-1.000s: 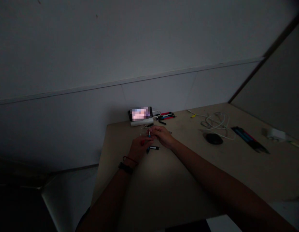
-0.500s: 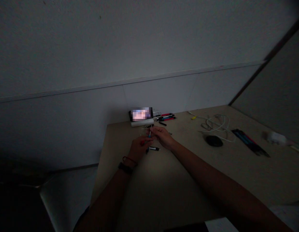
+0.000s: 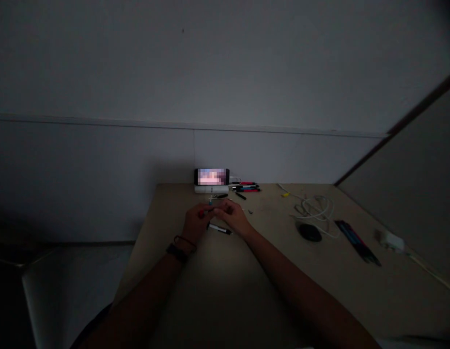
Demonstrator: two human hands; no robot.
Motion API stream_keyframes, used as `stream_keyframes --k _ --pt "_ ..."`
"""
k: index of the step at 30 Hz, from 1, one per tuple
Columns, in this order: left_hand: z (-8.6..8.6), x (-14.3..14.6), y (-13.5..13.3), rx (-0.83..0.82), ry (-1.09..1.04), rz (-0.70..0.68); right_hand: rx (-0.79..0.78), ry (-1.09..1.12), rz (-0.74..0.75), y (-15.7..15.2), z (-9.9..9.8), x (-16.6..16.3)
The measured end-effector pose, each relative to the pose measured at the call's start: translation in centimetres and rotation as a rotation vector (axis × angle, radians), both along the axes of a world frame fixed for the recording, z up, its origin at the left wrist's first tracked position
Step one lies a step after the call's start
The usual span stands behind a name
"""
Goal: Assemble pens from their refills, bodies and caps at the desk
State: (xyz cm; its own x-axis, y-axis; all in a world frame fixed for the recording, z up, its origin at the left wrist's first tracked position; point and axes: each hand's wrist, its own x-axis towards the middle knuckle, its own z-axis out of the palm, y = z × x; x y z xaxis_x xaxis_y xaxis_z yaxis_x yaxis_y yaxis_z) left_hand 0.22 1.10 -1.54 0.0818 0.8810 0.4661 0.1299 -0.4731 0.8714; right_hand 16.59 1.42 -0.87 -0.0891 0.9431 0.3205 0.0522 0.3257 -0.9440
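I am watching both hands at the far middle of the bench [image 3: 246, 291]. Left hand [image 3: 192, 224] and right hand [image 3: 235, 218]: fingertips meeting, pinching a thin pen piece [image 3: 210, 209] between them, just above the bench. Black pen [image 3: 219, 230]: lying just beneath the hands. Phone [image 3: 211, 176]: glowing beyond them.

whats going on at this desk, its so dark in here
A person works at a dim table, both hands close together. The left hand and right hand pinch a thin pen part between them, too small to make out further. A black pen lies on the table just under the hands. A lit phone stands propped at the wall behind, more pens beside it.
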Motion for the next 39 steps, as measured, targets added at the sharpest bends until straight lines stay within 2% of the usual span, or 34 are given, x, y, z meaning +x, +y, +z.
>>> stream_keyframes --k 3,8,19,27,34,39 --pt "-0.1 -0.1 0.0 0.022 0.020 0.011 0.068 -0.089 -0.012 -0.4 0.1 -0.4" --pt "-0.3 -0.1 -0.2 0.075 0.039 0.050 0.058 -0.186 -0.029 -0.5 0.1 -0.4" --pt "-0.6 0.1 -0.2 0.089 0.058 0.088 0.055 -0.201 -0.108 -0.5 -0.4 -0.3" --pt "-0.7 0.1 -0.1 0.064 0.038 0.079 -0.033 -0.091 -0.100 -0.5 0.1 -0.3" --pt "-0.5 0.2 -0.3 0.080 0.015 0.063 -0.167 0.249 -0.126 0.4 -0.1 0.4" --pt "-0.2 0.2 -0.5 0.087 0.063 -0.002 -0.208 0.370 -0.141 0.7 -0.1 0.9"
